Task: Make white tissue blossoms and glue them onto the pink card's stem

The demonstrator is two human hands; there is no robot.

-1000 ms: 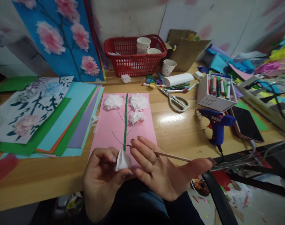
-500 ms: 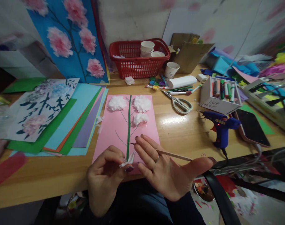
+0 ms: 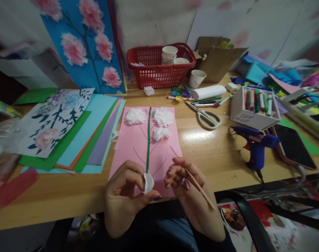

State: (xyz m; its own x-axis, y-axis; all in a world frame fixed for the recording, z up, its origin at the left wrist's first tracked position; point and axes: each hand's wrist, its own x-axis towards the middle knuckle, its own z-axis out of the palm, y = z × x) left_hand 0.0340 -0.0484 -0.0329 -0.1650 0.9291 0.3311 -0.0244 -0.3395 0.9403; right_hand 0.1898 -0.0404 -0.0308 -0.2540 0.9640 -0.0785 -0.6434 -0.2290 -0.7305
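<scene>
My left hand (image 3: pixel 127 196) pinches a small piece of folded white tissue paper (image 3: pixel 148 183) between thumb and fingers. Curled fingers of my right hand (image 3: pixel 192 187) hold a thin wooden stick (image 3: pixel 198 187), its pointed end up and to the left; whether it is a fine brush I cannot tell. Under and beyond both hands lies a pink sheet (image 3: pixel 127 147) with a green stem (image 3: pixel 148 140) and thin drawn branches. Three fluffy white paper flowers, one of them this upper right flower (image 3: pixel 163 116), sit on its upper half.
Scissors (image 3: pixel 208 119), pens and a white roll (image 3: pixel 209 92) lie behind the sheet. To the right are a blue glue gun (image 3: pixel 255 141), a marker box (image 3: pixel 254 108) and a phone (image 3: pixel 293 143). Coloured paper (image 3: pixel 96 150) is stacked left; a red basket (image 3: pixel 159 75) stands at the back.
My right hand has turned from a flat open palm to curled fingers, swinging the stick steeper and away from the tissue. The tissue has turned in my left hand. The view has shifted slightly.
</scene>
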